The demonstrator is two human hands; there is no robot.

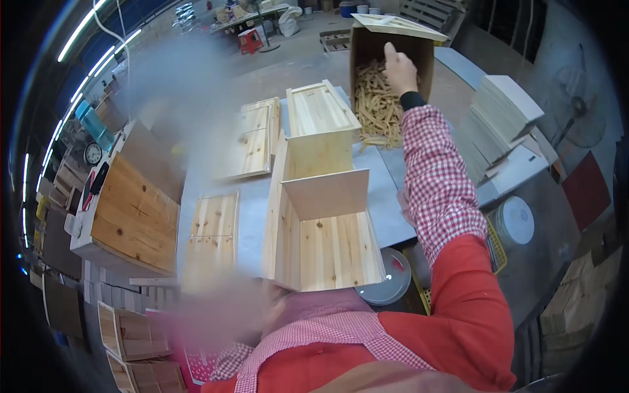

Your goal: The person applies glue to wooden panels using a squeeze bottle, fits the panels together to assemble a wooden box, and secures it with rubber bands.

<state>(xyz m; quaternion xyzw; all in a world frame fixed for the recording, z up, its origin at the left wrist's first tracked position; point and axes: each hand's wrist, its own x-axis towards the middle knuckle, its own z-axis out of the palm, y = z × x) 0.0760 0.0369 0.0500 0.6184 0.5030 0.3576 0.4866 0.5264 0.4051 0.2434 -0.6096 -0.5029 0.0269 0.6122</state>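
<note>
My right hand point(400, 71) reaches out to the open cardboard box point(424, 62) at the far side of the table, over a heap of thin tan wooden strips point(375, 108). One finger is stretched forward; the others are partly hidden, and nothing shows in the hand. Nearer to me stands an open wooden box point(333, 252), with an upright divider panel point(327, 191) across it. My left hand point(278, 304) is low beside the box's near left corner, mostly lost behind a pale blur, so its fingers cannot be made out.
Wooden panels point(252, 141) and a slatted wooden piece point(318, 111) lie on the table behind and left of the box. Stacked boards point(498, 124) stand at right. A round lidded tub point(386, 281) sits near my right side. A large wooden block point(134, 213) is at left.
</note>
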